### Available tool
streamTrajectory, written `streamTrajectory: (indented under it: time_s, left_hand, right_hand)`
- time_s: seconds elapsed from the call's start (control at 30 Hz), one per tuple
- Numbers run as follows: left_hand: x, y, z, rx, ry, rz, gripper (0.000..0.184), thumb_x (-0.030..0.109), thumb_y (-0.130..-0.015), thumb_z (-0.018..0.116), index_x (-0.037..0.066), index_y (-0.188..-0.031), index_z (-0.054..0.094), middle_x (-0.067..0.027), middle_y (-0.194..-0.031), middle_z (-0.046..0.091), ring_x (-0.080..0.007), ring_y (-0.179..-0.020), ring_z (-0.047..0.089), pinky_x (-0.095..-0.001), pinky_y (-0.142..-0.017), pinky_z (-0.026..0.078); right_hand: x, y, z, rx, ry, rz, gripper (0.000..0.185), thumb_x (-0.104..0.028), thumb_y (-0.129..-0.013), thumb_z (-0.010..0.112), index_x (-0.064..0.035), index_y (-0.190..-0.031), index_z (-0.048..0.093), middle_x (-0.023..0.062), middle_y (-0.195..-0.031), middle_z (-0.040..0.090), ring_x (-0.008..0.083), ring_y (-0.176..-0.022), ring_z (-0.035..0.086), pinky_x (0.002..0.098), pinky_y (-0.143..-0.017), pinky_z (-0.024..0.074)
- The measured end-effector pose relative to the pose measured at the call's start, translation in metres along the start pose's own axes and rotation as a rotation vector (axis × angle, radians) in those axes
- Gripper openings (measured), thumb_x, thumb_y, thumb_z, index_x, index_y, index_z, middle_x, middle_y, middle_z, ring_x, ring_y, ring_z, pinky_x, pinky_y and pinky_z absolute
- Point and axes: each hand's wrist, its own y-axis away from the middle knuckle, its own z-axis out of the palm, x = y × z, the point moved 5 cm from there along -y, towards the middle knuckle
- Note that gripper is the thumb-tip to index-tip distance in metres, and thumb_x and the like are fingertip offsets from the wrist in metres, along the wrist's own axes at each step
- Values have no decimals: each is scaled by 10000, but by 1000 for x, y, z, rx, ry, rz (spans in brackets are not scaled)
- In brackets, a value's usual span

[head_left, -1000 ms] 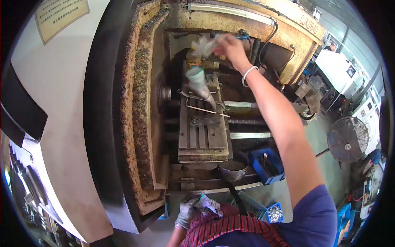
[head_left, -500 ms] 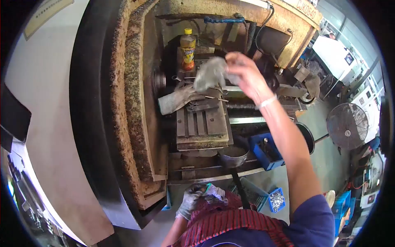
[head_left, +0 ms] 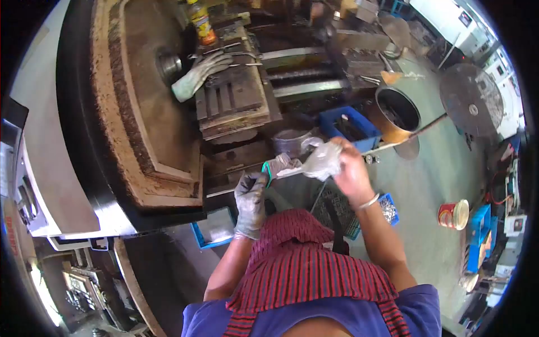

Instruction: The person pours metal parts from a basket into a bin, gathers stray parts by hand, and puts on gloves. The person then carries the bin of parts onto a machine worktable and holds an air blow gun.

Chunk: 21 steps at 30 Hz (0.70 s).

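Note:
My left hand [head_left: 250, 205] wears a grey-stained work glove. Its fingers are closed on the green-edged cuff of a loose work glove [head_left: 284, 164], which points to the right. My bare right hand [head_left: 352, 173], with a pale band at the wrist, grips a crumpled piece of translucent plastic film [head_left: 323, 161]. The film meets or overlaps the fingertips of the loose glove; I cannot tell which. Another work glove [head_left: 197, 77] lies on the slotted metal block [head_left: 233, 102] of the machine, beside thin metal rods.
A yellow-labelled bottle [head_left: 202, 23] stands at the back of the block. A blue bin [head_left: 349, 128] and a round bucket [head_left: 397, 115] are at the right. Below lie a blue basket of small parts [head_left: 388, 209] and a blue tray [head_left: 214, 227]. A fan [head_left: 471, 101] stands farther right.
My right hand has come down from over the machine with the plastic film, toward my left hand. My left hand has risen with the loose glove. The view has tilted down.

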Motion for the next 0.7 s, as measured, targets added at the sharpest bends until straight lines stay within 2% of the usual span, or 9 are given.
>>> streamTrajectory:
  time_s: [0.1,0.17,0.27,0.33,0.4,0.47,0.57,0.63,0.7]
  left_hand:
    - [-1,26,40,-78,16,128,19,37,-836,571,43,-831,589,38,-773,538,-37,-720,451,-180,-670,362]
    - [-25,37,56,-171,31,87,56,79,-851,581,29,-876,592,26,-808,555,-42,-752,471,-183,-689,381]
    - [-3,72,94,-257,121,27,134,117,-860,584,21,-954,590,-1,-856,580,-51,-790,497,-197,-703,407]
    - [-17,82,92,-434,-5,-104,232,135,-848,601,14,-1043,569,-25,-918,595,-76,-825,528,-224,-724,439]
    - [-19,97,101,-561,-106,-113,279,141,-831,623,13,-1070,557,-29,-923,598,-89,-814,540,-234,-723,447]
    - [-14,114,117,-737,-323,135,389,139,-790,665,17,-1131,523,-51,-935,602,-115,-828,555,-255,-745,455]
    - [-1,121,135,-705,-570,303,492,133,-758,689,18,-1189,482,-81,-987,597,-139,-872,559,-277,-775,454]
    - [-1,119,139,-684,-171,30,351,134,-842,602,-8,-1152,521,-51,-993,608,-117,-877,551,-265,-779,448]
    - [6,114,140,-727,-345,125,244,155,-869,571,-15,-1042,591,-39,-939,615,-95,-820,544,-242,-739,448]
  right_hand:
    - [7,57,9,46,-132,12,338,-71,-695,527,24,-1017,487,120,-913,593,211,-812,597,318,-748,480]
    - [11,82,-2,58,-76,21,274,-23,-727,521,1,-1000,497,99,-925,588,174,-851,580,300,-749,457]
    - [2,116,-26,160,-17,-36,252,32,-730,529,-4,-979,529,59,-917,577,148,-848,563,273,-752,439]
    - [-17,135,-50,323,443,-246,254,61,-725,549,7,-973,553,30,-907,568,125,-834,546,252,-767,430]
    - [-28,147,-65,347,561,-361,263,67,-727,552,11,-984,555,30,-911,567,114,-834,537,243,-770,425]
    - [-38,163,-69,365,678,-465,272,73,-729,556,14,-995,557,30,-915,566,103,-835,529,233,-774,421]
    - [-41,175,-55,259,588,-377,235,-12,-758,621,8,-985,562,41,-878,568,85,-805,519,220,-725,427]
    - [-43,187,-58,254,782,-278,258,-96,-772,660,15,-982,557,21,-773,549,73,-703,483,229,-640,424]
    - [-34,193,-76,250,728,-214,287,-180,-787,665,12,-970,557,-5,-661,491,62,-602,393,233,-540,369]
